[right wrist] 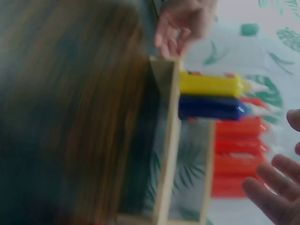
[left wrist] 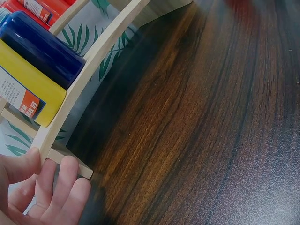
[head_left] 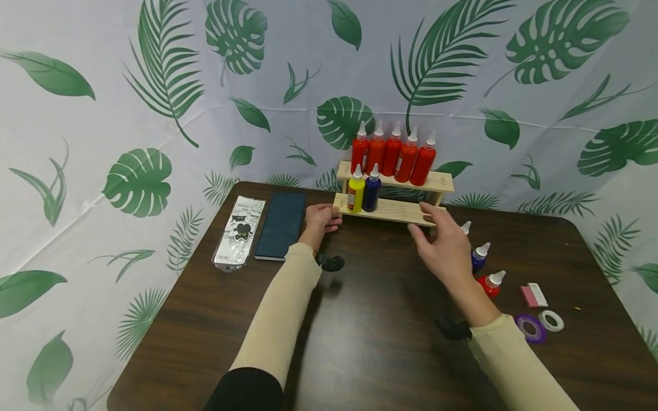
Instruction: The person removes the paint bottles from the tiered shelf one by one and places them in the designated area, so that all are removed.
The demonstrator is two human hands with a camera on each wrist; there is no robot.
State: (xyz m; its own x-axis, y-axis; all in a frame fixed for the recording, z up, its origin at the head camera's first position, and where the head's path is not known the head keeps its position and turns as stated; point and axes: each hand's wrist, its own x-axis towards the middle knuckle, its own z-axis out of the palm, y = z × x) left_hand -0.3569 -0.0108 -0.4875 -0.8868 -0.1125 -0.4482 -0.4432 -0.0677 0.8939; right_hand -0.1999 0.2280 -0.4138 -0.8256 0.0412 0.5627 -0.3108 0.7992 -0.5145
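Note:
A two-tier wooden rack [head_left: 401, 212] stands at the back of the table. Its lower shelf bears a yellow bottle [head_left: 355, 194] and a dark blue bottle [head_left: 371, 193], both at the left end. Several red bottles [head_left: 422, 166] line the upper shelf. My left hand [head_left: 321, 218] pinches the left end of the lower shelf, thumb against the board [left wrist: 105, 47] and fingers below. Over by the rack's right end, my right hand [head_left: 446, 245] is held with its fingers spread and nothing in it. The right wrist view is blurred.
Right of the rack are a blue bottle [head_left: 478, 260], a red bottle [head_left: 490, 285] and another partly hidden by my right hand. Nearby lie a pink-and-white eraser [head_left: 533, 295], a purple tape roll [head_left: 540, 335] and a white one [head_left: 559, 324]. A dark notebook [head_left: 281, 225] and packaged ruler set [head_left: 239, 231] lie left.

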